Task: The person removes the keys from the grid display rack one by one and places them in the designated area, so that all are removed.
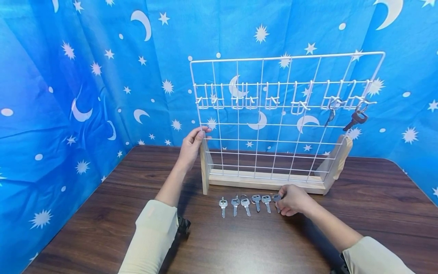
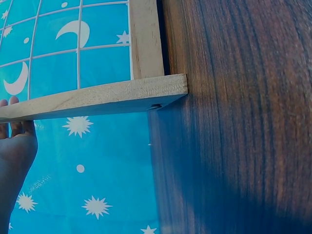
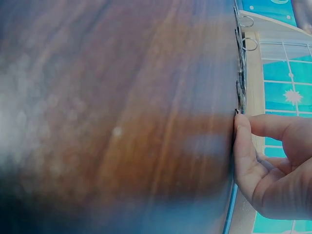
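Observation:
A white wire grid rack (image 1: pixel 257 123) stands in a wooden base (image 1: pixel 267 182), with white hooks (image 1: pixel 272 101) along its upper part. My left hand (image 1: pixel 192 146) grips the rack's left edge at the top of the wooden side post (image 2: pixel 105 100). In front of the base lies a row of several silver keys (image 1: pixel 245 202) with rings. At the row's right end my right hand (image 1: pixel 294 199) pinches a key (image 1: pixel 276 198) between thumb and fingers, close to the tabletop; the fingers partly cover it. In the right wrist view the thumb and index fingertips of my right hand (image 3: pixel 273 161) meet beside the row.
Two hooks at the right carry hanging keys: a silver key (image 1: pixel 330 113) and a dark key (image 1: pixel 356 120). The dark wood-grain table (image 1: pixel 219 247) lies under everything. A blue cloth (image 1: pixel 109 76) with moons and stars hangs behind and at the left.

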Action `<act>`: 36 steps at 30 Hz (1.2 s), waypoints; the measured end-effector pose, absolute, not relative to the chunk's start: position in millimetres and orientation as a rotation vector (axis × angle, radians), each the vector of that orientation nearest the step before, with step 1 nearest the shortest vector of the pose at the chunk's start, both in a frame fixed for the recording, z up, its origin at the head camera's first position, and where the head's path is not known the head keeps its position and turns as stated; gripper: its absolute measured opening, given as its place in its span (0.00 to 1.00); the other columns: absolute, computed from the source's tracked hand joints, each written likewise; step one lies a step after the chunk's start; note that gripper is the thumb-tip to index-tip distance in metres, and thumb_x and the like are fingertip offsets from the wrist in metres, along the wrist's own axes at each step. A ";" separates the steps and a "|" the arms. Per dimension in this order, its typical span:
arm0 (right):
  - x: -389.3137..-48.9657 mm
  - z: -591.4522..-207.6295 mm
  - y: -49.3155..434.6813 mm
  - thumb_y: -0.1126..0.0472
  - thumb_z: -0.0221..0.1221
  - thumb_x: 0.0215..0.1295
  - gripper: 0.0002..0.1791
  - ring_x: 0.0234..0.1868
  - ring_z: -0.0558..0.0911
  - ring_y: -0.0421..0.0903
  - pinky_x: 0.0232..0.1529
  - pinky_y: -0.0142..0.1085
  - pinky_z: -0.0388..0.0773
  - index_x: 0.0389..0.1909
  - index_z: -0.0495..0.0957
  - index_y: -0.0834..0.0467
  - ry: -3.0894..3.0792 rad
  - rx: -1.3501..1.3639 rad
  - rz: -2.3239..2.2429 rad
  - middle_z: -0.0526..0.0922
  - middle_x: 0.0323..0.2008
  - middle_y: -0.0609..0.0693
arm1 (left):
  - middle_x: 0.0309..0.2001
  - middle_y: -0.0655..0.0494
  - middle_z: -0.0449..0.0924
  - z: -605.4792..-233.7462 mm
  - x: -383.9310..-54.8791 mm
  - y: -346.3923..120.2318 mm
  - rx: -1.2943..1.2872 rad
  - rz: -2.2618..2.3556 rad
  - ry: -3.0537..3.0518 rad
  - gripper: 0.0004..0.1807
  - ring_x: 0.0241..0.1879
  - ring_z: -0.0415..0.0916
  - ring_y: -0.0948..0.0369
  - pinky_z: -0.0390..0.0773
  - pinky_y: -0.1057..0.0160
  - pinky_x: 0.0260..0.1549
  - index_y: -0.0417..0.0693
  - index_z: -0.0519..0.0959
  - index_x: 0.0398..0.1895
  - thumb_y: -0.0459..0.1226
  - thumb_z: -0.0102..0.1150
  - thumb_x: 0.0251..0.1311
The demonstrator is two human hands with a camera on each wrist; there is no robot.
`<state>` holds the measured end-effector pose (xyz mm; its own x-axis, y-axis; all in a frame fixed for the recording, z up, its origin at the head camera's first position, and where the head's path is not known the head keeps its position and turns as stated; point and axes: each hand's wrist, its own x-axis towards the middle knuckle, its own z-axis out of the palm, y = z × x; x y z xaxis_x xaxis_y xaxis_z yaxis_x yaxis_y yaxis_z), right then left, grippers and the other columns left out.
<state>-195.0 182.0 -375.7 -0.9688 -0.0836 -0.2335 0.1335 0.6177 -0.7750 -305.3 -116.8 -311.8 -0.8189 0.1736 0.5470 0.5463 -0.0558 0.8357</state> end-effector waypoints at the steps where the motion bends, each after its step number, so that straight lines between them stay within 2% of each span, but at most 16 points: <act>1: -194.9 -375.8 181.9 0.75 0.59 0.48 0.10 0.15 0.79 0.43 0.18 0.35 0.79 0.25 0.66 0.64 2.600 0.038 -1.272 0.78 0.14 0.53 | 0.54 0.33 0.70 -311.7 -305.2 -116.8 -0.772 -1.953 -1.949 0.20 0.51 0.71 0.40 0.71 0.58 0.53 0.31 0.68 0.56 0.39 0.41 0.71; 8: -193.9 -375.5 181.8 0.75 0.59 0.48 0.11 0.15 0.79 0.43 0.18 0.35 0.79 0.25 0.66 0.64 2.619 0.039 -1.250 0.78 0.13 0.53 | 0.53 0.31 0.70 -311.5 -305.1 -116.8 -0.781 -1.963 -1.936 0.20 0.51 0.68 0.35 0.71 0.58 0.53 0.30 0.68 0.55 0.38 0.40 0.71; 22: -195.6 -376.6 182.3 0.75 0.59 0.47 0.12 0.15 0.79 0.44 0.18 0.36 0.80 0.30 0.66 0.68 2.598 0.084 -1.273 0.78 0.13 0.54 | 0.55 0.32 0.69 -311.9 -305.6 -116.6 -0.773 -1.967 -1.949 0.19 0.52 0.70 0.39 0.69 0.56 0.55 0.30 0.67 0.58 0.36 0.39 0.72; 29: -192.6 -371.1 187.1 0.73 0.59 0.52 0.12 0.16 0.79 0.44 0.19 0.38 0.80 0.34 0.66 0.70 2.559 0.053 -1.276 0.78 0.15 0.54 | 0.54 0.33 0.70 -311.7 -304.8 -116.8 -0.771 -1.941 -1.956 0.21 0.50 0.73 0.43 0.70 0.58 0.54 0.29 0.67 0.57 0.38 0.40 0.71; 36: -188.2 -352.6 198.7 0.69 0.59 0.54 0.10 0.18 0.80 0.46 0.21 0.40 0.81 0.34 0.69 0.68 2.590 -0.004 -1.282 0.78 0.17 0.54 | 0.54 0.32 0.70 -311.2 -304.1 -116.9 -0.767 -1.955 -1.945 0.21 0.51 0.72 0.42 0.70 0.58 0.54 0.28 0.66 0.57 0.38 0.41 0.71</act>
<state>-188.2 198.7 -352.6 -0.9684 -0.1132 -0.2222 0.1080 0.6127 -0.7829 -304.1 -116.9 -311.2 -0.8205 0.1691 0.5461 0.5453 -0.0555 0.8364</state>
